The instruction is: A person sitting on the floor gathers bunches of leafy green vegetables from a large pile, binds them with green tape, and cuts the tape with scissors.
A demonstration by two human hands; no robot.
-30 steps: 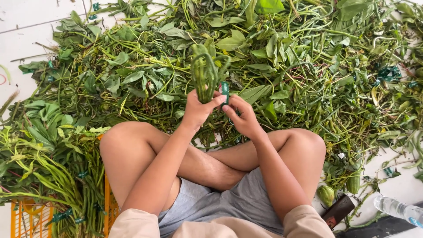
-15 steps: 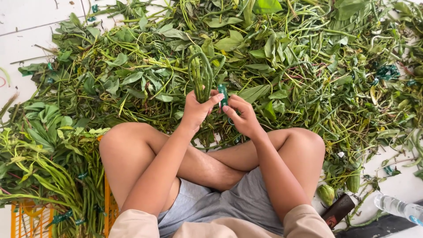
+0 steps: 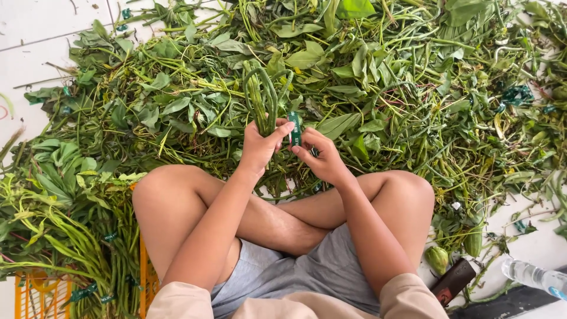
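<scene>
White floor tiles (image 3: 35,35) are almost covered by a wide heap of loose leaves and stems (image 3: 413,88) in front of our crossed legs. Our left hand (image 3: 260,145) is closed around a small bunch of long beans (image 3: 263,97), held upright above the heap. Our right hand (image 3: 322,156) pinches a green band (image 3: 295,129) between thumb and fingers, just beside the bunch. We judge the work is not far: tied bundles (image 3: 88,260) lie over an orange crate (image 3: 35,295) on our left, but much remains unsorted.
</scene>
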